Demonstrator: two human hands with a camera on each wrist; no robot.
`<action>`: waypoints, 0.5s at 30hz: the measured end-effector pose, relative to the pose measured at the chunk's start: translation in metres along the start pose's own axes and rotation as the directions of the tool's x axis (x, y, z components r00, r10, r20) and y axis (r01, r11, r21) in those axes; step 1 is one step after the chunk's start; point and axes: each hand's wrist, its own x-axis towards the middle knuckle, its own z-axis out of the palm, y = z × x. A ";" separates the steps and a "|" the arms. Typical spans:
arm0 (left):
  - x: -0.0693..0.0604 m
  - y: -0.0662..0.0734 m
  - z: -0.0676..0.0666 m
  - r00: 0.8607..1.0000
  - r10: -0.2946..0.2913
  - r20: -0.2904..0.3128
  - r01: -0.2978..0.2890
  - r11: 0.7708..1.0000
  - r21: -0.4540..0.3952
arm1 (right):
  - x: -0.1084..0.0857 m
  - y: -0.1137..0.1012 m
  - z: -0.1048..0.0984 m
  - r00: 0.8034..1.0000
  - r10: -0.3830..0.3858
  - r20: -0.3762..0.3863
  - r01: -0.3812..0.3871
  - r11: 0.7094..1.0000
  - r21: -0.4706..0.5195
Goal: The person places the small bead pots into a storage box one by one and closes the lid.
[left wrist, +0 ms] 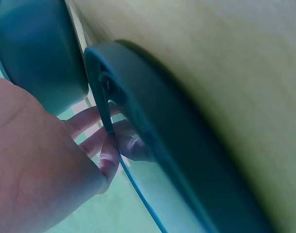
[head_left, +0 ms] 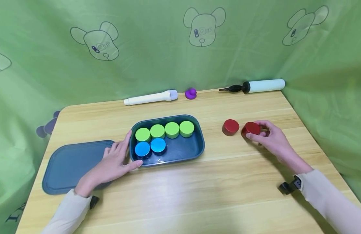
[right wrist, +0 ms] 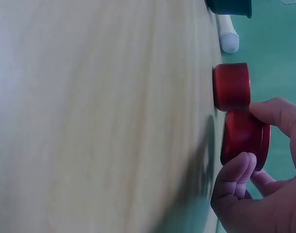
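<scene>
A dark blue rectangular box (head_left: 181,149) holds a back row of several light-green round tins (head_left: 172,130) and two blue round tins (head_left: 158,146) at its front left. My left hand (head_left: 113,164) rests at the box's left end, thumb by the near corner and fingers stretched along the side. Over on the right, my right hand (head_left: 272,139) pinches a red round tin (head_left: 252,129) between thumb and fingers. Beside it stands a second red tin (head_left: 230,127); the right wrist view shows both red tins (right wrist: 232,86) close together.
A flat dark blue lid (head_left: 73,164) lies left of the box, partly under my left forearm. Along the back edge are a white microphone-like stick (head_left: 151,97), a purple duck-shaped toy (head_left: 191,93) and a white hand pump (head_left: 263,85). Green cloth (head_left: 157,58) hangs behind the table.
</scene>
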 end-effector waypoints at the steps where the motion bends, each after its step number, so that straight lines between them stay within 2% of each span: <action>1: 0.000 0.000 0.000 1.000 0.000 0.001 0.000 1.000 0.001 | -0.001 0.000 -0.001 1.000 -0.002 -0.007 0.002 1.000 0.012; 8: -0.001 0.001 0.001 1.000 -0.001 -0.001 0.001 1.000 0.006 | -0.005 -0.006 0.001 0.998 -0.030 -0.053 0.032 0.998 0.051; 15: -0.002 0.000 0.000 1.000 -0.008 0.002 0.008 1.000 0.002 | -0.010 -0.032 0.006 0.986 -0.088 -0.144 0.104 0.988 0.110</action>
